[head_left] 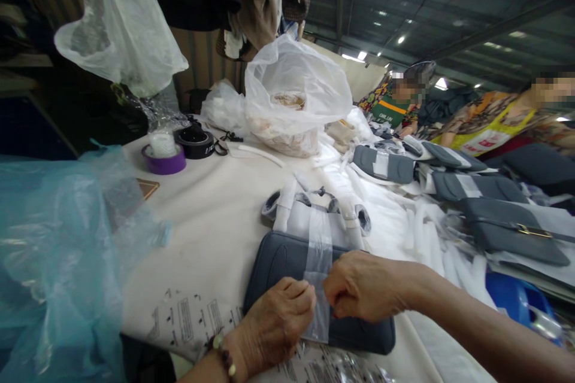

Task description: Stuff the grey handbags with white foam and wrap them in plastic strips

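A dark blue-grey bag (274, 263) lies flat on the pale table (197, 227), its wrapped handles (314, 209) extending away from me. A translucent white strip (318, 245) runs across the middle of the bag. My left hand (281, 320), with a beaded bracelet at the wrist, is closed at the strip's left edge, fingertips pinched together. My right hand (363, 286) is curled closed over the bag just right of the strip. What either hand pinches is too small to make out. Printed clear plastic (193, 317) lies under and left of the bag.
Blue plastic (49, 251) covers the left side. Purple (165, 161) and black (195, 142) tape rolls stand behind it. A large white plastic bag (296, 90) sits at the back. More grey bags (512, 230) and foam strips lie right, near two people. A blue container (516, 296) is at right.
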Demonstrator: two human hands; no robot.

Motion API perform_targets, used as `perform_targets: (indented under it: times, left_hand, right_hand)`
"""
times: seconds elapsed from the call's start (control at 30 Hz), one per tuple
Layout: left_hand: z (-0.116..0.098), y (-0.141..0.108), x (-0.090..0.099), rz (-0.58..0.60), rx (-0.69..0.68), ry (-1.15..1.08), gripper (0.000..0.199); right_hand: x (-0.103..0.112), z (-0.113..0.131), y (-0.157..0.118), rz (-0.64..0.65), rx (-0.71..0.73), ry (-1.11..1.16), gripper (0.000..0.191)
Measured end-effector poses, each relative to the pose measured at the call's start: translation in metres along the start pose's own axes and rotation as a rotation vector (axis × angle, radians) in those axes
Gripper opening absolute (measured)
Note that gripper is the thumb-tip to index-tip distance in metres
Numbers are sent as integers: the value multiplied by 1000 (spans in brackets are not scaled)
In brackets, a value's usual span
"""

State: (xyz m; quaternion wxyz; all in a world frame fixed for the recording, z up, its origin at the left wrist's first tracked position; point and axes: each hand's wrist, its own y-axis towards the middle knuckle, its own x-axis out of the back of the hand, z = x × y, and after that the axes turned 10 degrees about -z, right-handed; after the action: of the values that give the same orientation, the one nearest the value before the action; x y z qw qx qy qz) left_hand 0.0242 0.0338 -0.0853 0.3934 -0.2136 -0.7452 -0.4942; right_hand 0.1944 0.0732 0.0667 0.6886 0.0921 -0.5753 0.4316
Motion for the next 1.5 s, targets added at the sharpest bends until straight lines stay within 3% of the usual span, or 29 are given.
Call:
perform_targets:
  times: [0.23,0.33,0.47,0.63,0.7,0.73,0.8,0.87,1.0,1.13,1.3,1.43,1.5]
  left_hand:
    - [0,0,-1,-37,-6,16,23]
    - [0,-1,-2,-82,-12,13,23]
    - [1,-1,-4,-62,-8,4,22]
    - [2,-1,-5,-15,10,8,23]
    - [2,0,-5,-10,5,9,23]
    - [2,0,-5,-17,4,7,23]
    - [1,0,-5,-56,8,-3,20]
    - [0,1,-5,-97,23,-22,17]
    - [-2,-1,0,-134,96,-82,15]
    - [-3,0,6,-205,98,-74,32]
    - [-4,7,13,-197,135,-58,27]
    - [-5,8,16,-158,-30,158,35]
    - [0,5,15,-202,-151,262,34]
  right_hand:
    - [-11,-21,35,-56,-68,-362,16]
    - [-17,-21,40,-66,-82,-400,16]
    - [-18,-22,46,-125,-211,-410,9]
    - [-9,-39,35,-333,-449,-454,39]
    - [-19,-40,22,-487,-484,-479,26]
    - [-30,-38,14,-574,-445,-475,18]
    - [-61,-29,1,-809,-214,-428,26]
    - [-99,-17,-8,-912,36,-447,32]
    - [-153,-2,-14,-918,105,-566,43]
    - [-164,0,-20,-862,124,-540,45]
    - [-175,-8,-21,-991,213,-519,33]
    - [-187,-1,-19,-1075,174,-325,27]
    - [-186,4,-29,-1123,97,-285,24]
